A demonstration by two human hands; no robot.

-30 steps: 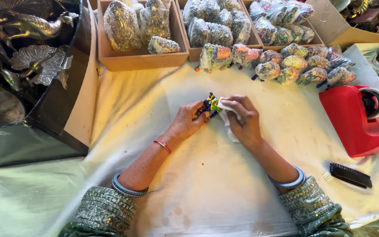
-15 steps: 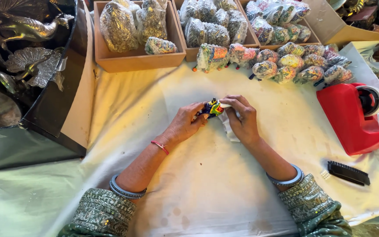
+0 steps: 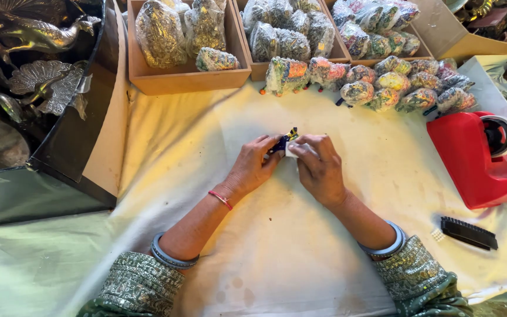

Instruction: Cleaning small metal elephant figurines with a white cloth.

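My left hand [image 3: 252,169] and my right hand [image 3: 320,167] meet at the middle of the white cloth [image 3: 165,176]. Together they pinch a small painted figurine [image 3: 284,142], dark blue with yellow and white bits. My right fingers cover its right side, where something white shows against it. Most of the figurine is hidden by the fingertips of both hands. A red thread sits on my left wrist, and grey bangles on both forearms.
Several figurines wrapped in clear plastic [image 3: 382,88] lie at the back of the cloth. Cardboard boxes [image 3: 189,79] behind hold more wrapped pieces. A red tape dispenser [image 3: 473,161] stands at right, a black comb-like piece [image 3: 468,232] in front of it. Metal bird ornaments [image 3: 42,35] fill a dark tray at left.
Both hands stay together on the figurine. My right fingers have shifted further over it, so less of its colours shows than before.
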